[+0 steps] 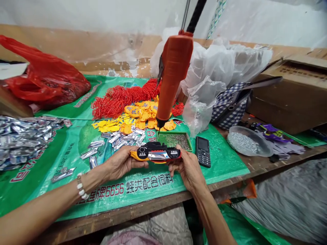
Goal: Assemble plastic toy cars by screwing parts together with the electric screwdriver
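Between both hands I hold a toy car body [156, 154], black, yellow and red with a silvery strip along its middle. My left hand [122, 162] grips its left end, thumb on top and fingers curled below. At the right end, my right hand [186, 166] pinches it the same way. Just above the car body hangs an orange electric screwdriver [174, 75], its bit pointing down, with neither hand on it. Behind the car body lies a green tray [166, 139] of small screws. Silvery plastic pieces [120, 140] are scattered near my left hand.
Behind are yellow-orange parts [143, 112] and red plastic frames [122, 98]. A black keypad phone [203, 151] lies right of the tray. Further right stand a bowl of small metal pieces [244, 142], a checkered bag [230, 103] and a cardboard box [288, 98]. Silvery parts [25, 137] are heaped left.
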`<state>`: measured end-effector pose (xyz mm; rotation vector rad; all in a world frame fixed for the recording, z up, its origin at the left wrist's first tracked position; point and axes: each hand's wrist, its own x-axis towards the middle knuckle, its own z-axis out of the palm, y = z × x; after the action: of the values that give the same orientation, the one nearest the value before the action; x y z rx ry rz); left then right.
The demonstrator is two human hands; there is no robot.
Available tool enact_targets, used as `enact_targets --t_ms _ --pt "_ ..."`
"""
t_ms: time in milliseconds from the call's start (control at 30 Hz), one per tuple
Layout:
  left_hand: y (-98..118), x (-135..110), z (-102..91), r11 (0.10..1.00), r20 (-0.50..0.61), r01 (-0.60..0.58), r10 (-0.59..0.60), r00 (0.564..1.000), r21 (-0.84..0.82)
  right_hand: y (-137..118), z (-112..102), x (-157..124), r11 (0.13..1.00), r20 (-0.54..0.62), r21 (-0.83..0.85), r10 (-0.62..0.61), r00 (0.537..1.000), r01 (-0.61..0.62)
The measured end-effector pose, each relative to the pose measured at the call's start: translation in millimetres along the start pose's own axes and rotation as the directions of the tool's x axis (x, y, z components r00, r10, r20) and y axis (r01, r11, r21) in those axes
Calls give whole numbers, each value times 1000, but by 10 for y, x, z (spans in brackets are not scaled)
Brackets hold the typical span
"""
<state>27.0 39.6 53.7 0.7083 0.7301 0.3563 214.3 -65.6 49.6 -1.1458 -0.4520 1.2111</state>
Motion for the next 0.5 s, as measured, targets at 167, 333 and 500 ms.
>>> enact_targets --t_ms 167,333,500 --pt "-25 9 -40 1000 25 -6 6 1000 -16 27 13 15 1000 -24 -10 4 1000 -4" --pt "-53 19 -62 999 29 -30 31 999 -32 71 9 37 999 -30 -29 13 999 -14" --pt "-40 -32 -43 999 16 -49 49 999 -12 77 9 35 999 -52 -35 -4 999 2"
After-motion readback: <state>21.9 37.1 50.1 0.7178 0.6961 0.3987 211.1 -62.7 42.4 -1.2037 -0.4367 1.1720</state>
